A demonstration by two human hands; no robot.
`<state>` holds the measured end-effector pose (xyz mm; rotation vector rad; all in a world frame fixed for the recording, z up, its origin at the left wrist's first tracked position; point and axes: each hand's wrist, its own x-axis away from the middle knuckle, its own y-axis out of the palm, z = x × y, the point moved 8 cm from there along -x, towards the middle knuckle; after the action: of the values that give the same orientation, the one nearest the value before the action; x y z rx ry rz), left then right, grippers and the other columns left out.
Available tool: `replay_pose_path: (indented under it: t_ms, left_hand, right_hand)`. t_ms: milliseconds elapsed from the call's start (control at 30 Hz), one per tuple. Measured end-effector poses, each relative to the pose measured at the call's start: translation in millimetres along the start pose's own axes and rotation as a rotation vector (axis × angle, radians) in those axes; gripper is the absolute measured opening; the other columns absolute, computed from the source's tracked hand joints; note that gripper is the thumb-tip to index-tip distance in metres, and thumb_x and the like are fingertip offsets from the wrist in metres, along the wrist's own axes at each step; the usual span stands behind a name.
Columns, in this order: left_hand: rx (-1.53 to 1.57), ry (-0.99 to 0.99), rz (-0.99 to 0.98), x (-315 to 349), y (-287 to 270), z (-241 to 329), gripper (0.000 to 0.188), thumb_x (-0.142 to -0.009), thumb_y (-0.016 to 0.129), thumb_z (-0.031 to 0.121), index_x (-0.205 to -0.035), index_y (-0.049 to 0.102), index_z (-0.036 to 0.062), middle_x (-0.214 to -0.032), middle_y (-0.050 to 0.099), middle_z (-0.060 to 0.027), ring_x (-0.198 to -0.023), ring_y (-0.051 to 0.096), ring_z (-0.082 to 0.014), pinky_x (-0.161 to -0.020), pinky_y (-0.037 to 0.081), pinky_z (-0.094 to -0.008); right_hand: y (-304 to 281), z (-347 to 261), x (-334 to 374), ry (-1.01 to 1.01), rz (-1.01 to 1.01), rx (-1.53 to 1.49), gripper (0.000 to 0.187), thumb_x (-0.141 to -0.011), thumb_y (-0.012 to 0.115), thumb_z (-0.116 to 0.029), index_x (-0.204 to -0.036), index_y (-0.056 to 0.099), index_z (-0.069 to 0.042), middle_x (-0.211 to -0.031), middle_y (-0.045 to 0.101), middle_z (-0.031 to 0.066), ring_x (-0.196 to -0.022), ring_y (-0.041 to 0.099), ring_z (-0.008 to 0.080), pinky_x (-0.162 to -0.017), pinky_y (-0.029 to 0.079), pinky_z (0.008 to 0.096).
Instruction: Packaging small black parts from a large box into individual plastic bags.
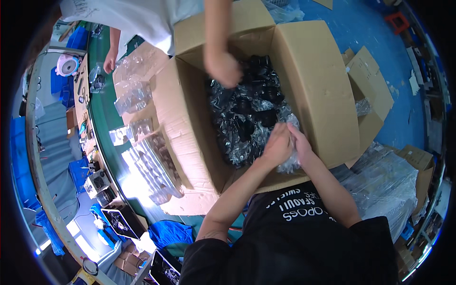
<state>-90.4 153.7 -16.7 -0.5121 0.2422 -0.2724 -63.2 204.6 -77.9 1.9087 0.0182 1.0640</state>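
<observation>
Inside the open cardboard box lie several black items in clear plastic bags. Close together over the box's near right corner are my left hand and my right hand. Crumpled clear plastic shows above and below them, and the fingers of both are closed on it. What sits inside that plastic is covered by my hands. Across from me, a co-worker's hand, smeared by motion, reaches into the box above the black items.
Clear plastic trays lie stacked on the left flap beside a green conveyor. The co-worker's other hand is near a bagged item. Flattened cardboard and a plastic-wrapped stack stand at right.
</observation>
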Motion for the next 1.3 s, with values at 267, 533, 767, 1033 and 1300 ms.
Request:
replay_pose_path:
  t_ms: [267, 533, 767, 1033, 1300]
  left_hand:
    - [-0.436, -0.475, 0.622, 6, -116, -187, 0.041, -0.073, 0.058, 0.01, -0.112, 0.053, -0.0015, -0.098, 0.061, -0.0148, -0.088, 0.058, -0.0247, -0.081, 0.046, -0.0307]
    - [-0.153, -1.071, 0.009, 9, -103, -256, 0.051, -0.074, 0.069, 0.02, -0.116, 0.05, -0.0024, -0.1, 0.06, -0.0175, -0.089, 0.059, -0.0278, -0.078, 0.048, -0.0315]
    - [0.648, -0.864, 0.226, 23, -78, -149, 0.063, -0.075, 0.064, 0.008, -0.132, 0.036, -0.0001, -0.089, 0.063, -0.0125, -0.073, 0.06, -0.0218, -0.06, 0.048, -0.0276]
    - [-0.605, -0.519, -0.439, 21, -51, -48, 0.038, -0.076, 0.054, 0.013, -0.111, 0.053, -0.0013, -0.098, 0.061, -0.0186, -0.072, 0.061, -0.0329, -0.064, 0.05, -0.0377]
    - [-0.523, 0.022, -0.314, 17, -55, -24, 0.024, -0.077, 0.053, 0.013, -0.095, 0.061, -0.0004, -0.095, 0.061, -0.0137, -0.08, 0.058, -0.0269, -0.071, 0.048, -0.0322]
  right_hand:
    - [-38, -20, 23, -0.145, 0.346, 0.291, 0.038, -0.081, 0.052, -0.009, -0.119, 0.052, -0.004, -0.1, 0.059, 0.01, -0.079, 0.055, 0.0182, -0.067, 0.045, 0.0252]
    - [-22, -13, 10, -0.081, 0.294, 0.634, 0.03, -0.073, 0.048, -0.004, -0.1, 0.061, -0.001, -0.092, 0.062, 0.0087, -0.073, 0.054, 0.0174, -0.063, 0.043, 0.0248]
    - [9, 15, -32, 0.241, 0.244, 0.348, 0.046, -0.084, 0.05, -0.047, -0.08, 0.062, -0.003, -0.077, 0.062, 0.0084, -0.054, 0.049, 0.0154, -0.052, 0.04, 0.021]
    - [7, 60, -55, 0.393, 0.049, 0.145, 0.046, -0.087, 0.05, -0.05, -0.083, 0.063, -0.007, -0.07, 0.059, 0.0056, -0.053, 0.05, 0.0128, -0.05, 0.039, 0.0221]
    - [7, 52, -38, 0.355, 0.045, 0.086, 0.029, -0.085, 0.058, -0.037, -0.087, 0.064, -0.008, -0.075, 0.061, 0.0064, -0.059, 0.054, 0.0146, -0.053, 0.042, 0.0243]
